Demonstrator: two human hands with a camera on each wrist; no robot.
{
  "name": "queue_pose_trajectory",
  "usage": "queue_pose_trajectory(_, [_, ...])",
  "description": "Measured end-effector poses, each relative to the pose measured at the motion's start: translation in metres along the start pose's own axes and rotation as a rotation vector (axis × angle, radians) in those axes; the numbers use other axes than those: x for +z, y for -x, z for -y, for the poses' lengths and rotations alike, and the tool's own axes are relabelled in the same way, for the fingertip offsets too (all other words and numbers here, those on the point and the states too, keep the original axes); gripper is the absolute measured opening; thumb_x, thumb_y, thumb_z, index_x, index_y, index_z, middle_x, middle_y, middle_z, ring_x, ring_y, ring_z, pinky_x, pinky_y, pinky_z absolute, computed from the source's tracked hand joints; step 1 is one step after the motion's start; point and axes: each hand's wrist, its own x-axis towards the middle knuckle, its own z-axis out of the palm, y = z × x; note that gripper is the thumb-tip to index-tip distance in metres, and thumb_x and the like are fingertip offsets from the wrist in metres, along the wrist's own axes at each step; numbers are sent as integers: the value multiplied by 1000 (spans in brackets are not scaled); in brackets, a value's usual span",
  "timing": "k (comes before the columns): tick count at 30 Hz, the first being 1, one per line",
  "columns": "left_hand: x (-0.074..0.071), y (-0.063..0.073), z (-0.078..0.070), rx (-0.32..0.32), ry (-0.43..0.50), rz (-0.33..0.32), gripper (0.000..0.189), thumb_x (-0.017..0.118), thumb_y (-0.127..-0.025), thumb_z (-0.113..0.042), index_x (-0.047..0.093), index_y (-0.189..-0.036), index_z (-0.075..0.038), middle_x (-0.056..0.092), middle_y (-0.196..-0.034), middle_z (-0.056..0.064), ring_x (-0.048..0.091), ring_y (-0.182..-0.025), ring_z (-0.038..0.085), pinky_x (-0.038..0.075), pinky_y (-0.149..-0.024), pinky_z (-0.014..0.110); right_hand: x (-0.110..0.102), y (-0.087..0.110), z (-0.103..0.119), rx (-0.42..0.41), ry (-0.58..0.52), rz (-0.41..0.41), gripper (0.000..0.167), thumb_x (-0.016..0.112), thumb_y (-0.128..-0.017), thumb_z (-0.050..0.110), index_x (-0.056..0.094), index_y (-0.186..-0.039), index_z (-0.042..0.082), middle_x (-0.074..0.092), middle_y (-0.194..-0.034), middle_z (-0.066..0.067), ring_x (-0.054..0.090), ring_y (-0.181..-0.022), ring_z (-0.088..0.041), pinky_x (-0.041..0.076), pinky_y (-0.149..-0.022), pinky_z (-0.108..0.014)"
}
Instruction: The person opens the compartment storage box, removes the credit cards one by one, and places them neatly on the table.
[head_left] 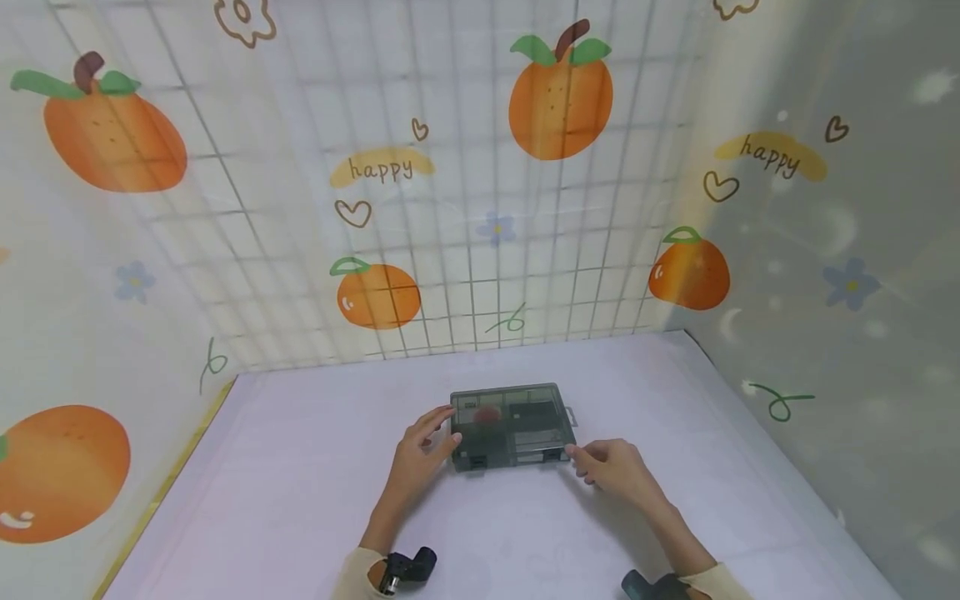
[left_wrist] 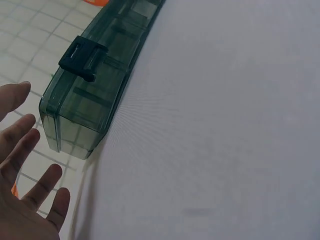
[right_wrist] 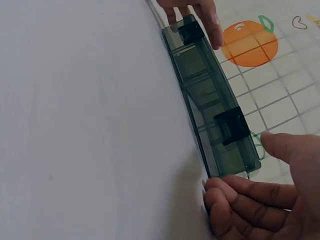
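A dark green see-through plastic compartment box (head_left: 532,442) lies flat on the table with its lid down. Two black latches, a left one (left_wrist: 82,57) and a right one (right_wrist: 231,125), sit along its front side. Dividers show through the walls, and a reddish round patch appears on the lid. My left hand (head_left: 422,454) is at the box's left end, fingers spread and thumb by the front corner. At the right front corner is my right hand (head_left: 617,468), its fingers loosely bent against the end and the thumb (right_wrist: 277,145) close to the lid edge.
A white cloth-like surface covers the table (head_left: 285,483). Around it hang pale curtains printed with oranges (head_left: 378,296), hearts and lettering. A small loop tab (head_left: 571,417) juts from the box's right end. Both wrists carry black camera mounts (head_left: 408,568).
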Motion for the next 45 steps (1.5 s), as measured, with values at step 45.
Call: queue_pose_trajectory(45, [16, -4, 15, 13, 14, 37, 54, 71, -91, -48, 64, -136, -20, 47, -150, -12, 39, -136, 17, 42, -104, 50, 30, 8, 9, 160, -182, -43, 18, 73, -92, 21, 71, -85, 5, 66, -64, -5, 62, -56, -20, 50, -51, -31])
